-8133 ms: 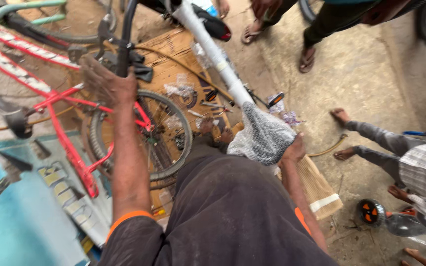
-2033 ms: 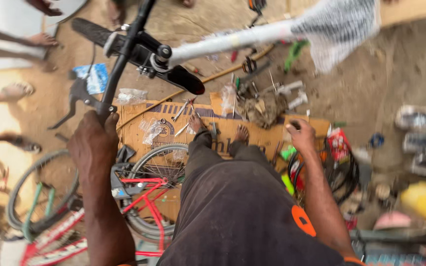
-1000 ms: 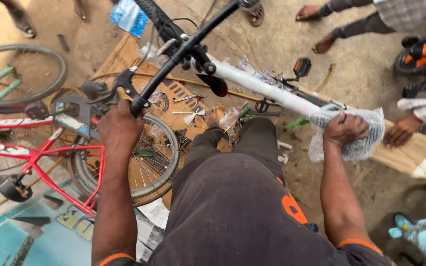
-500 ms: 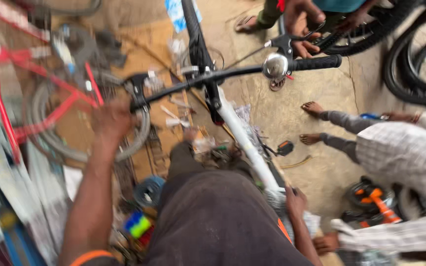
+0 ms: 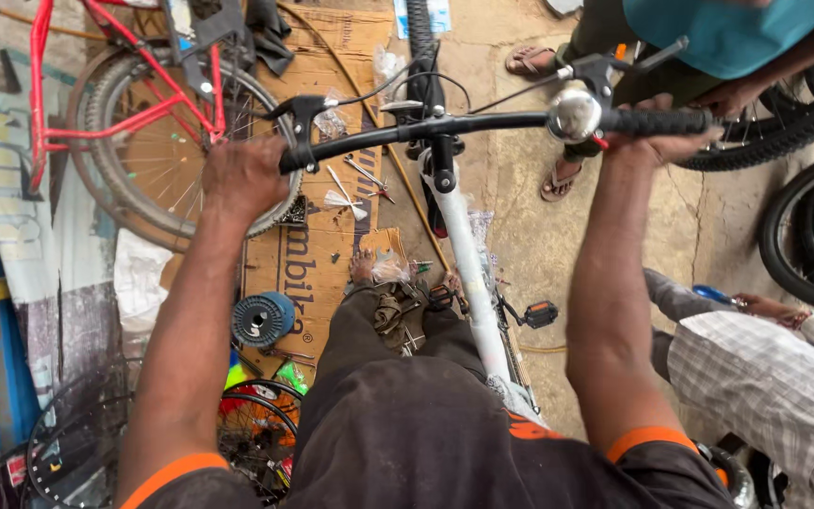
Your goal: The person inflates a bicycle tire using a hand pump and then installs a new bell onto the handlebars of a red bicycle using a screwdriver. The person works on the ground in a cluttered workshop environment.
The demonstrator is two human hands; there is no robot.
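Observation:
I stand astride a white-framed bicycle point(image 5: 471, 273) and look down on its black handlebar point(image 5: 468, 123). My left hand point(image 5: 242, 174) is closed around the left grip, next to the brake lever point(image 5: 299, 108). My right hand point(image 5: 661, 141) is closed around the right grip, just beyond a round chrome bell point(image 5: 574, 115). The black front tyre point(image 5: 419, 28) points away from me.
A red bicycle point(image 5: 143, 104) lies on flattened cardboard point(image 5: 308, 259) to my left, among loose tools and a blue spool point(image 5: 261, 320). A person in a teal top point(image 5: 727, 38) stands ahead right; another in a checked shirt point(image 5: 774, 377) crouches at my right. Black wheels point(image 5: 812, 236) crowd the right edge.
My right hand has left the wrapped white frame and taken hold of the right handlebar grip. The handlebar has swung level in front of me; my left hand kept its grip.

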